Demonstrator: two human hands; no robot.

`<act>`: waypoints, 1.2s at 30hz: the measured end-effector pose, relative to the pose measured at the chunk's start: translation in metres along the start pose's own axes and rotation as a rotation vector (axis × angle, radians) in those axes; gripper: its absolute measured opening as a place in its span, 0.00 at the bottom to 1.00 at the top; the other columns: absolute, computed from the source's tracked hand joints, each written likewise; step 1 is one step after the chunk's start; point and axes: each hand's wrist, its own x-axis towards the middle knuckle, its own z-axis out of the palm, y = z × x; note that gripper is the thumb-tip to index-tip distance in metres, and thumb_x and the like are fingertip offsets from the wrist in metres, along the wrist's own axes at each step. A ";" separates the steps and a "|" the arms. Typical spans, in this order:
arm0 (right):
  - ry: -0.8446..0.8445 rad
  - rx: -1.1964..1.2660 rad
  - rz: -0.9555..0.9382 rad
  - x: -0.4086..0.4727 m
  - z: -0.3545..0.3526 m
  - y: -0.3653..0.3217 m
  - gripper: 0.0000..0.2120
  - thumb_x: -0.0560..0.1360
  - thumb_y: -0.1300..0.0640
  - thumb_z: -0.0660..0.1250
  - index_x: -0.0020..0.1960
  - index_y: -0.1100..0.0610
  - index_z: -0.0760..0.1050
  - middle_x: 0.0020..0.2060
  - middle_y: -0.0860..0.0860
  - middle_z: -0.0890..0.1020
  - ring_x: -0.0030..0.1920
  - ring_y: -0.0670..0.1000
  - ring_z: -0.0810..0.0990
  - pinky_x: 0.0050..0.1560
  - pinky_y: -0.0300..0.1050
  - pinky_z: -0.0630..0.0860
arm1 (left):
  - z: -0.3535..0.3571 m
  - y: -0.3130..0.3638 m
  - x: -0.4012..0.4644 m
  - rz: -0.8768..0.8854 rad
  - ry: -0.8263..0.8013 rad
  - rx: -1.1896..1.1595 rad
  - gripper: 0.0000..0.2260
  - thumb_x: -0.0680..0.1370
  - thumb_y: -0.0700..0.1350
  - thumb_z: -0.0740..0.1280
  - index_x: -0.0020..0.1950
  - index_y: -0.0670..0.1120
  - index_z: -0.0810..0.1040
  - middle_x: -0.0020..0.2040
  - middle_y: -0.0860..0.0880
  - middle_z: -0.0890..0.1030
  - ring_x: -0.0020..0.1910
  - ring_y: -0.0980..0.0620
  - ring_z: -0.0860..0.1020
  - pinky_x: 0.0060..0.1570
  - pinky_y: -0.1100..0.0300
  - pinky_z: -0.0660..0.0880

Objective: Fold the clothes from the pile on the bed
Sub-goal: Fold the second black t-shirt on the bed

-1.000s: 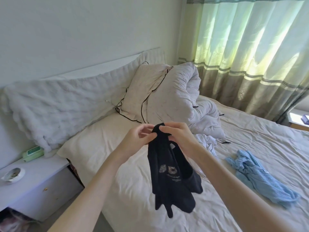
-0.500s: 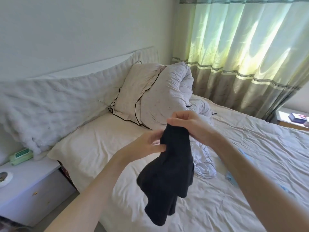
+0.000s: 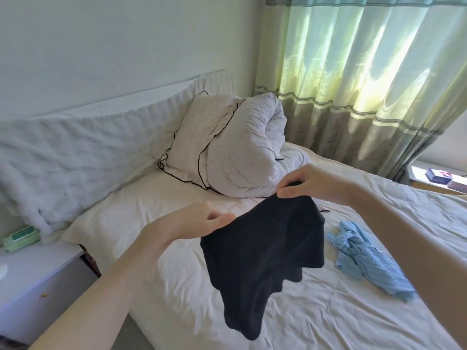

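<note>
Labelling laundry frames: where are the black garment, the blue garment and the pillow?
black garment (image 3: 262, 251), head view, middle of hanging cloth
blue garment (image 3: 364, 258), head view, crumpled middle
pillow (image 3: 194, 145), head view, front face

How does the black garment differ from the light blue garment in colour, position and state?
The black garment hangs in the air, pinched by the left hand and right hand; the light blue garment lies crumpled on the bed, untouched. One is plain dark, the other pale and textured. Neither is folded.
</note>
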 end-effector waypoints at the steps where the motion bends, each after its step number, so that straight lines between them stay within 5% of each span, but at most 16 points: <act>1: -0.001 0.017 -0.014 -0.001 -0.003 0.002 0.07 0.74 0.56 0.70 0.39 0.46 0.82 0.38 0.44 0.83 0.42 0.41 0.78 0.49 0.33 0.71 | 0.002 -0.004 0.000 -0.032 0.014 0.024 0.24 0.79 0.56 0.57 0.26 0.51 0.56 0.25 0.56 0.58 0.26 0.56 0.58 0.28 0.66 0.58; 3: -0.017 0.007 -0.028 -0.001 -0.007 0.005 0.08 0.75 0.57 0.68 0.39 0.47 0.80 0.36 0.41 0.80 0.39 0.38 0.76 0.46 0.30 0.70 | 0.007 -0.012 0.002 -0.057 0.088 0.105 0.22 0.80 0.55 0.58 0.27 0.50 0.63 0.25 0.56 0.63 0.26 0.56 0.61 0.29 0.66 0.61; 7: -0.081 0.084 -0.039 0.002 -0.001 0.011 0.06 0.77 0.59 0.65 0.41 0.53 0.77 0.38 0.48 0.76 0.41 0.45 0.73 0.49 0.38 0.69 | 0.005 -0.019 0.007 -0.114 0.151 0.275 0.05 0.77 0.51 0.64 0.51 0.55 0.77 0.29 0.53 0.73 0.29 0.58 0.71 0.33 0.64 0.67; 11: -0.108 0.195 -0.068 0.001 0.003 0.012 0.09 0.77 0.60 0.65 0.39 0.51 0.78 0.38 0.49 0.76 0.43 0.48 0.72 0.52 0.44 0.68 | 0.005 -0.016 0.006 -0.204 -0.040 0.315 0.21 0.74 0.37 0.61 0.51 0.63 0.82 0.31 0.62 0.74 0.29 0.62 0.71 0.26 0.72 0.64; 13: -0.100 0.194 -0.067 0.000 0.006 0.010 0.10 0.76 0.58 0.66 0.37 0.50 0.78 0.36 0.48 0.77 0.42 0.47 0.73 0.51 0.41 0.68 | 0.009 -0.018 0.004 -0.262 -0.160 0.341 0.25 0.72 0.31 0.57 0.50 0.58 0.84 0.42 0.61 0.78 0.38 0.59 0.75 0.34 0.66 0.72; 15: -0.068 0.103 -0.049 0.000 0.012 0.007 0.12 0.75 0.54 0.67 0.33 0.53 0.75 0.30 0.45 0.73 0.34 0.43 0.70 0.41 0.32 0.67 | 0.011 -0.022 0.004 -0.310 -0.201 0.343 0.19 0.73 0.32 0.60 0.50 0.52 0.84 0.50 0.53 0.80 0.47 0.51 0.78 0.44 0.58 0.77; 18: 0.011 -0.199 -0.065 0.000 0.029 0.010 0.19 0.73 0.47 0.69 0.30 0.56 0.69 0.23 0.43 0.67 0.27 0.42 0.66 0.34 0.26 0.63 | 0.006 -0.029 0.001 -0.343 -0.039 0.395 0.07 0.75 0.42 0.65 0.49 0.47 0.82 0.42 0.52 0.79 0.45 0.50 0.77 0.44 0.58 0.74; 24: 0.032 -0.462 -0.051 0.002 0.037 0.029 0.05 0.74 0.49 0.68 0.46 0.48 0.82 0.35 0.37 0.78 0.39 0.36 0.71 0.55 0.40 0.57 | -0.017 -0.043 -0.009 -0.413 0.236 0.179 0.08 0.72 0.43 0.66 0.33 0.52 0.74 0.32 0.55 0.73 0.33 0.58 0.72 0.31 0.63 0.64; 31: 0.143 -0.764 -0.149 0.011 0.026 0.045 0.08 0.78 0.48 0.63 0.51 0.48 0.79 0.46 0.39 0.74 0.54 0.45 0.66 0.55 0.44 0.55 | -0.016 -0.043 -0.011 -0.459 0.409 -0.425 0.12 0.79 0.38 0.54 0.45 0.42 0.77 0.41 0.46 0.76 0.43 0.50 0.73 0.47 0.53 0.73; 36: 0.283 -0.796 -0.184 0.013 0.034 0.046 0.14 0.78 0.41 0.58 0.44 0.50 0.75 0.33 0.43 0.71 0.41 0.48 0.70 0.43 0.40 0.59 | -0.018 -0.037 -0.007 -0.394 0.468 -0.326 0.11 0.80 0.44 0.56 0.46 0.44 0.78 0.38 0.51 0.78 0.40 0.54 0.75 0.38 0.60 0.69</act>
